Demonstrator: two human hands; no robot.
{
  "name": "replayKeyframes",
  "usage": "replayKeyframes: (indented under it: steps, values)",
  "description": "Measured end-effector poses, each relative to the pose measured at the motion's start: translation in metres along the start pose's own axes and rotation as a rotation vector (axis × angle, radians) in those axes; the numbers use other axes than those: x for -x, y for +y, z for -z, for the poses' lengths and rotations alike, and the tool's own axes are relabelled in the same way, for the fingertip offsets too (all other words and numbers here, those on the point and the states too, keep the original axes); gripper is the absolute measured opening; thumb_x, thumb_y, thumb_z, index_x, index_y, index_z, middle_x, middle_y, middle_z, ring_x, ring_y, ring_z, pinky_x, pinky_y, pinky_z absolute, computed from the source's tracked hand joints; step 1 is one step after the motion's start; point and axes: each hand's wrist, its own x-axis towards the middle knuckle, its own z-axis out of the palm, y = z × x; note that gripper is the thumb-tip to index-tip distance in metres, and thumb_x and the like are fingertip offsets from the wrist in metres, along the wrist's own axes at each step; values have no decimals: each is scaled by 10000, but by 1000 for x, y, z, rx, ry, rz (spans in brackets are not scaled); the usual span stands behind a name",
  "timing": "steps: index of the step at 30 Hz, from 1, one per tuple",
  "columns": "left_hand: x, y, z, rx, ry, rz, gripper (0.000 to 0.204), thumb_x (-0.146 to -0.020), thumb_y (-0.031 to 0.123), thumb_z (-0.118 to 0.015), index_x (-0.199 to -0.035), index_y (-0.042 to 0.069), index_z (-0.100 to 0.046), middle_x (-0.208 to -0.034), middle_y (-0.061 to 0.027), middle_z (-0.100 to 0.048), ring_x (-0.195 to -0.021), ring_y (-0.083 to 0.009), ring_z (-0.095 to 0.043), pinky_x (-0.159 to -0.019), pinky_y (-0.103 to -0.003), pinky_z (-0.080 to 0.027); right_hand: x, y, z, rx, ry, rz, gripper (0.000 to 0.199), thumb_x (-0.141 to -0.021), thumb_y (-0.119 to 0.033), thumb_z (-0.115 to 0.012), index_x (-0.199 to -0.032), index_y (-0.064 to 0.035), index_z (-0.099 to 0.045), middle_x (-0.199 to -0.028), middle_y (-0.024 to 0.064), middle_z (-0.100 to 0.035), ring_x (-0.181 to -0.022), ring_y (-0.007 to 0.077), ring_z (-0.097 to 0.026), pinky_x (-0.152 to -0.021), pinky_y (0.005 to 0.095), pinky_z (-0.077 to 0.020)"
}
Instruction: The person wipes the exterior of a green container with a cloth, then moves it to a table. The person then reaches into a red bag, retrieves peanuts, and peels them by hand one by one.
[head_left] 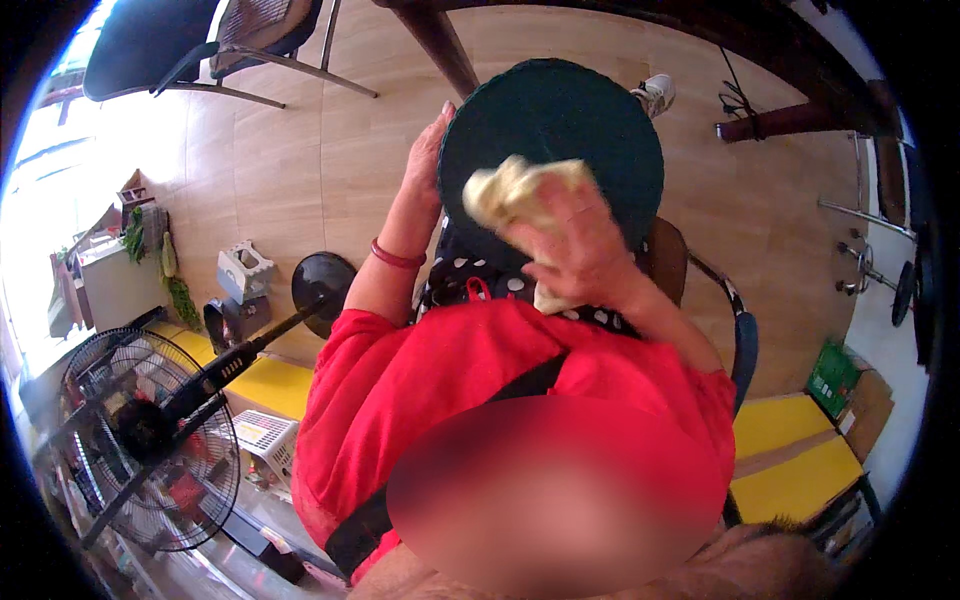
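Note:
A round dark green disc (545, 110) with a slightly rough rim lies in front of me, over my lap. My left hand (429, 158) grips its left edge; part of the fingers is hidden behind the rim. Across the lower middle of the disc my right hand (582, 245) presses a crumpled pale yellow cloth (505, 195), bunched under and ahead of the fingers. Hand and cloth are a little smeared by motion. One end of the cloth hangs down below the palm toward my lap.
A black standing fan (150, 430) is at the lower left, its round base (322, 290) beside my left arm. A grey and white step stool (245, 270) stands further left. Chairs (265, 40) are at the far left. Dark wooden table legs (435, 45) rise ahead.

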Motion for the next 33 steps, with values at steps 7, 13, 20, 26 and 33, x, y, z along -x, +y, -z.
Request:
replayKeyframes:
  steps: [7,13,20,26,33]
  values:
    - [-4,0,9,-90,-39,-107,316,-925,333,-498,-1032,51,-591,-973,-72,-638,-809,-159,-619,-713,-310,-510,-87,7,-29,88,262,138,269,-757,-170,-648,-1022,-169,-604,-1240,150,-477,-1189,311,-448,-1022,477,-317]
    - [1,8,3,-77,-36,-95,332,-955,286,-453,-1125,20,-555,-988,-43,-639,-841,-127,-614,-725,-274,-513,-105,55,9,326,371,-211,402,-738,-162,-650,-1127,-156,-551,-1154,133,-496,-1044,319,-502,-906,448,-392]
    - [6,6,2,-234,-25,-19,343,-930,326,-503,-1016,10,-604,-930,-40,-632,-787,-99,-586,-683,-239,-487,-28,107,16,52,421,-696,449,-812,-253,-626,-1197,-75,-479,-1105,182,-556,-1032,334,-535,-860,400,-433]
    - [32,4,16,-651,-292,-85,325,-926,237,-499,-1114,-16,-574,-1035,-60,-625,-933,-135,-577,-827,-284,-462,5,83,-1,-178,501,-1027,468,-843,-260,-588,-1230,-38,-450,-1132,200,-565,-1037,322,-560,-872,372,-430]
    - [55,-4,64,-209,-758,64,513,-854,303,-620,-1237,-13,-496,-1229,-100,-541,-1152,-208,-489,-989,-372,-363,17,80,-9,-257,487,-1056,502,-854,-276,-593,-1246,-16,-419,-1127,190,-572,-1008,272,-574,-856,347,-435]
